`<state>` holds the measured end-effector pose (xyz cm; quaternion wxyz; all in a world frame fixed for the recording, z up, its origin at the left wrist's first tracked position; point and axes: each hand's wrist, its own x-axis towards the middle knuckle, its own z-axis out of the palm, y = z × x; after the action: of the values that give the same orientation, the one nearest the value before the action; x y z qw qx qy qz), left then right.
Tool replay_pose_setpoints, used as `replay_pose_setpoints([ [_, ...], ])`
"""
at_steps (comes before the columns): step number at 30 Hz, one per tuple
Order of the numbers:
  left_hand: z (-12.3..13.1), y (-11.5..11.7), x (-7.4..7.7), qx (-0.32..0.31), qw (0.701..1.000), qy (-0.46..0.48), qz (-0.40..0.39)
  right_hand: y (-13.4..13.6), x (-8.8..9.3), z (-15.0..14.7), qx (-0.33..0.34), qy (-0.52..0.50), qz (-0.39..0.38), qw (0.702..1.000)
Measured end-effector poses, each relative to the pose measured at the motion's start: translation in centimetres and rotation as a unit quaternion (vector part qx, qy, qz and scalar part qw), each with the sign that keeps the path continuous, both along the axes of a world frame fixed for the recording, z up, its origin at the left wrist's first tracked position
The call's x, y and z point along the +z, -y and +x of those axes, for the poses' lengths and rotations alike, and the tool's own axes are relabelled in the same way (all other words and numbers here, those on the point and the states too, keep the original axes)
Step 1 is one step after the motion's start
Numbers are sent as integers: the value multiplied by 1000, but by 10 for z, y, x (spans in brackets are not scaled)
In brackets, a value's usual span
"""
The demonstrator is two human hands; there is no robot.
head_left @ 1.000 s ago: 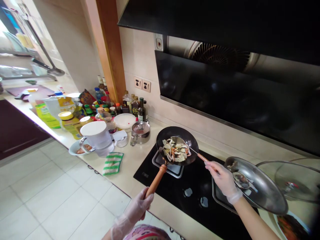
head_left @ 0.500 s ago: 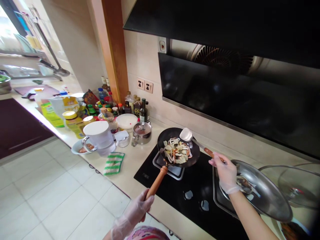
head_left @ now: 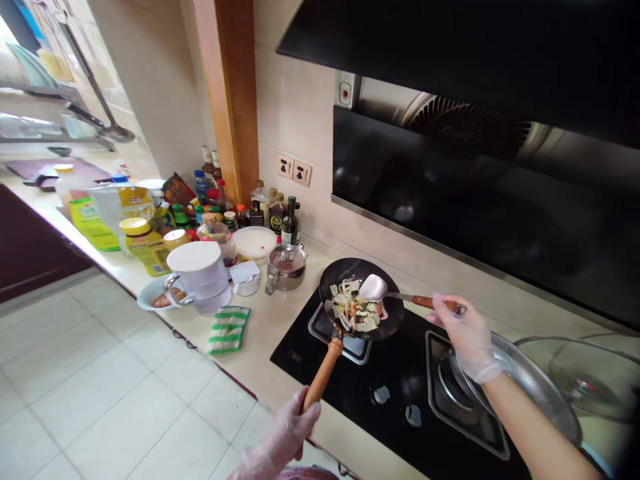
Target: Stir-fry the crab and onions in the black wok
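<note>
The gloved left hand (head_left: 295, 430) has its grip closed round the wooden handle (head_left: 323, 375) of the wok (head_left: 350, 269), which is over the left burner of the stove (head_left: 395, 390) with sliced vegetables (head_left: 356, 313) in it. The gloved right hand (head_left: 467, 333) has its grip wrapped round the spatula (head_left: 376, 288), whose blade is just above the vegetables at the wok's right side. A steel pan (head_left: 540, 393) sits on the right burner beneath that wrist.

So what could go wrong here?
The food lies heaped at the near side of the wok; a hard push of the spatula could tip pieces onto the hob. The right hand hangs over the second pan, which may be hot. The left hand, thinly gloved, might burn if it slid up the handle.
</note>
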<state>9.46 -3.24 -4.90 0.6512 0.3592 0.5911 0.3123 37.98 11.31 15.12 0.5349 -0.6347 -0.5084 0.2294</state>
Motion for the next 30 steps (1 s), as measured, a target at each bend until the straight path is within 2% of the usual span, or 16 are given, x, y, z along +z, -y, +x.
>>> replay_pose_setpoints([
  [4,-15,-6,6,-5,1000,-18,6,-18,2,4,87,174,6,981],
  [6,-31,-10,10,-2,999,-32,9,-34,7,8,121,197,-7,973],
  [9,-60,-21,18,-10,999,-46,2,-64,21,18,125,173,-29,976],
  [12,-88,-34,23,-43,998,-44,-2,-97,35,31,123,142,-46,981],
  [16,-121,-58,24,-69,997,-43,-5,-138,40,52,125,74,-84,986],
  [19,-139,-73,29,-78,996,-49,10,-160,30,70,127,9,-114,985],
  [22,-146,-80,41,-98,992,-71,21,-173,9,88,139,-54,-148,978],
  [26,-140,-78,58,-101,991,-93,14,-178,-22,103,166,-129,-190,959],
  [30,-127,-71,69,-80,991,-106,15,-175,-50,101,197,-185,-213,939],
])
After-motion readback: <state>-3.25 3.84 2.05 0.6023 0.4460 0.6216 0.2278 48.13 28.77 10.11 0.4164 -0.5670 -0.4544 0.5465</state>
